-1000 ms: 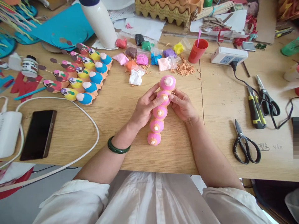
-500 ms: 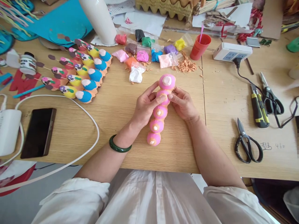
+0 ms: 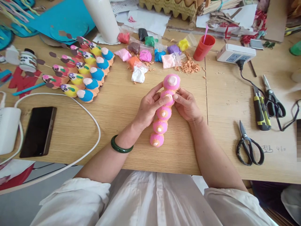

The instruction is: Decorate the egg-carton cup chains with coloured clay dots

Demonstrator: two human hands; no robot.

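Observation:
A strip of egg-carton cups [image 3: 161,113] covered in pink clay is held above the table, its far end raised toward the clay packets. Each visible cup tip bears pale clay; on the far cup it is spread wide, on the near ones it is a small blob. My left hand [image 3: 150,105] grips the strip from the left, thumb pressed on the second cup. From the right, my right hand [image 3: 188,105] pinches the same cup's edge with thumb and fingers. To the left stands a carton of painted cups [image 3: 90,83] in blue, yellow and red.
Bags of coloured clay, such as a white one [image 3: 138,74], lie beyond my hands beside orange shavings [image 3: 190,66]. A red cup [image 3: 204,47], power strip [image 3: 235,53], scissors [image 3: 245,138] and cutter [image 3: 261,110] are rightward. A phone [image 3: 38,131] and white cable [image 3: 98,125] lie left.
The whole scene has shifted slightly as the camera moved. Both hands keep their hold on the pink strip, and my left thumb stays on the second cup.

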